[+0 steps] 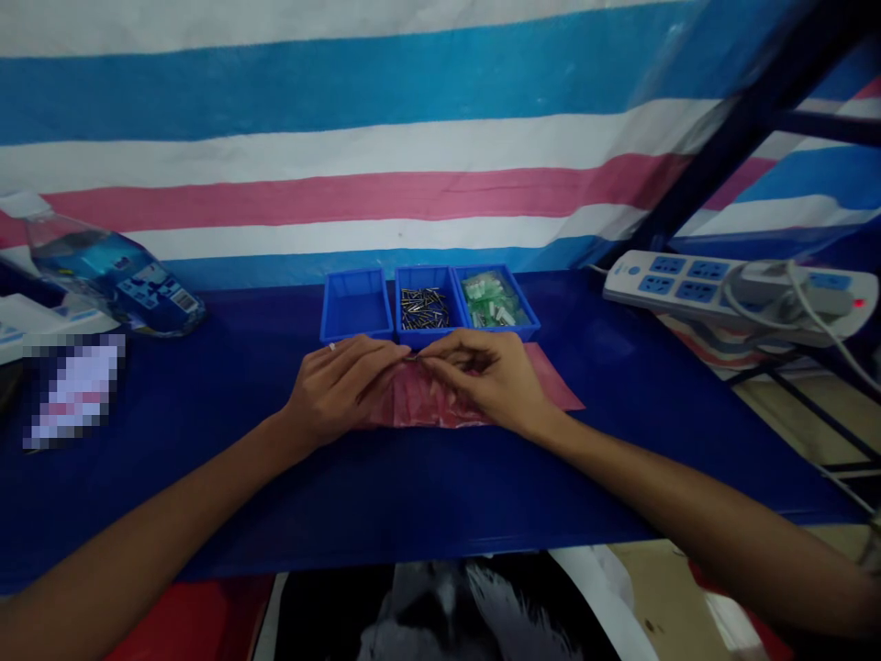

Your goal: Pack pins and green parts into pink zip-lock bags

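A pink plastic bag (430, 404) lies on the blue table under both hands. My left hand (344, 381) is closed over its left part, fingertips together and pointing right. From the other side my right hand (482, 367) pinches thumb against fingers. The two sets of fingertips nearly meet around something small and thin, too dark to make out. Just behind stand blue bins: the middle bin (458, 335) holds many small metal pins (423, 308), and the right one holds small clear-green bags (492, 298) with white pieces. Nothing shows inside the left bin (356, 303).
On the left a bottle of blue liquid (138, 275) leans over, near a white object and a blurred-out patch. A power strip (743, 289) with plugged cables lies at the right edge, beside a dark metal frame (716, 147). Striped sheeting (344, 92) hangs behind the table.
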The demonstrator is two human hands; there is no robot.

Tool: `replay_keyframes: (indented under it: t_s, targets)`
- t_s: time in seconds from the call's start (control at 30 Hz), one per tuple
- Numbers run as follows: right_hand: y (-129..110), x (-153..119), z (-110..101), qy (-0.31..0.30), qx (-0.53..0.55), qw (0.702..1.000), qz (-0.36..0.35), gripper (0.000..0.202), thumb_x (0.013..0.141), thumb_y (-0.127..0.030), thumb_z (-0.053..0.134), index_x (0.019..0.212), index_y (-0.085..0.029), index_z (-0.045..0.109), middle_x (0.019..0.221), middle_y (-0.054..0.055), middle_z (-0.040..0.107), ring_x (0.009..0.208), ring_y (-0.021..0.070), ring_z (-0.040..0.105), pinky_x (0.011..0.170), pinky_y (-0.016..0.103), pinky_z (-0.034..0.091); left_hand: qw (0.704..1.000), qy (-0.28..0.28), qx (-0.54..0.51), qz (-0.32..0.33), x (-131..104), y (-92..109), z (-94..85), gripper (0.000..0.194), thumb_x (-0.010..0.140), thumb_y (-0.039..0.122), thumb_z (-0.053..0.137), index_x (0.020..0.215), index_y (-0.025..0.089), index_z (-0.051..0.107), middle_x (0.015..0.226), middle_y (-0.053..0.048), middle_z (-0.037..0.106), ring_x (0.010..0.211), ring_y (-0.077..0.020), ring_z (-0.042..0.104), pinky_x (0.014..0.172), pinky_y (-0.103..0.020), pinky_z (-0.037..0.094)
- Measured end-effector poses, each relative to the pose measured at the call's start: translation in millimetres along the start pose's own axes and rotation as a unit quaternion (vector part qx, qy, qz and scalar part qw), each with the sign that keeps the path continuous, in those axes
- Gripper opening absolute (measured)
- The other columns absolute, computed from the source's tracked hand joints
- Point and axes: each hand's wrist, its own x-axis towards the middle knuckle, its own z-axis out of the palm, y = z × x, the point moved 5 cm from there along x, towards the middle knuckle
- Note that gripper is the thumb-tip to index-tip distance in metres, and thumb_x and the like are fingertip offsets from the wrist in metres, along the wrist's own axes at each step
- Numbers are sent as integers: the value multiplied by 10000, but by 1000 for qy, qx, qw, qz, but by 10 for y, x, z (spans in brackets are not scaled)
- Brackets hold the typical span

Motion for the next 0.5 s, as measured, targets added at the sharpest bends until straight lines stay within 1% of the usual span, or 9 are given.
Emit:
replay_keyframes:
  t_s: [0.03,0.07,0.17,0.23,0.3,0.33,0.4,0.43,0.5]
  targets:
    - [20,25,-36,18,23,999,14,142,862,-283,689,921,-161,731,767,24,745,608,122,670,591,262,546,1000,1,-4,-22,3,-18,4,271,861,127,672,1127,151,623,980,-44,735,878,-139,702,856,-256,560]
    - [40,53,-75,33,47,998,23,162,876,-277,669,965,-155,727,803,37,754,647,136,692,622,280,565,999,-17,-11,-28,7,-21,25,237,870,131,658,1105,149,627,977,-45,732,882,-141,700,854,-259,560]
    - [61,143,-207,55,74,996,4,351,904,-245,613,1249,-192,645,1119,78,735,969,192,713,785,349,597,991,-131,-26,22,-7,48,139,142,920,192,599,1043,165,664,1026,-57,723,943,-175,691,818,-293,568]
    - [35,180,-318,68,8,997,-34,420,902,-204,586,1320,-239,601,1279,63,670,1131,205,653,862,377,582,978,-199,-36,44,-37,98,208,189,957,244,548,1076,179,679,1113,-67,714,1013,-203,678,816,-323,574]
    - [-23,183,-403,72,-114,987,-88,335,897,-153,550,1194,-227,685,1187,48,712,1068,197,673,857,370,572,970,-233,-59,46,-61,142,242,243,979,268,509,1137,181,672,1159,-58,710,1067,-216,660,850,-354,576]
    - [-57,172,-410,57,-180,974,-122,294,894,-127,528,1104,-202,720,1101,49,739,1006,191,689,855,364,564,966,-242,-73,47,-71,168,250,261,983,273,503,1166,177,663,1160,-50,714,1086,-219,651,872,-366,573]
    - [-107,127,-349,-5,-300,934,-193,263,887,-92,506,999,-155,736,994,64,753,930,193,699,848,354,550,963,-246,-95,54,-84,220,248,288,975,309,523,1191,170,653,1137,-40,725,1102,-230,639,888,-384,570]
    - [-111,98,-293,-42,-352,909,-219,256,885,-83,507,1000,-137,729,997,77,750,929,204,697,838,351,544,962,-248,-99,54,-90,241,245,313,965,346,543,1198,168,651,1137,-43,725,1105,-239,636,881,-392,572]
    - [-66,50,-169,-113,-449,857,-225,239,897,-92,524,1041,-121,712,1011,95,741,919,225,689,775,343,532,961,-252,-103,58,-103,283,241,382,942,424,568,1208,161,647,1149,-58,719,1097,-255,637,853,-404,578]
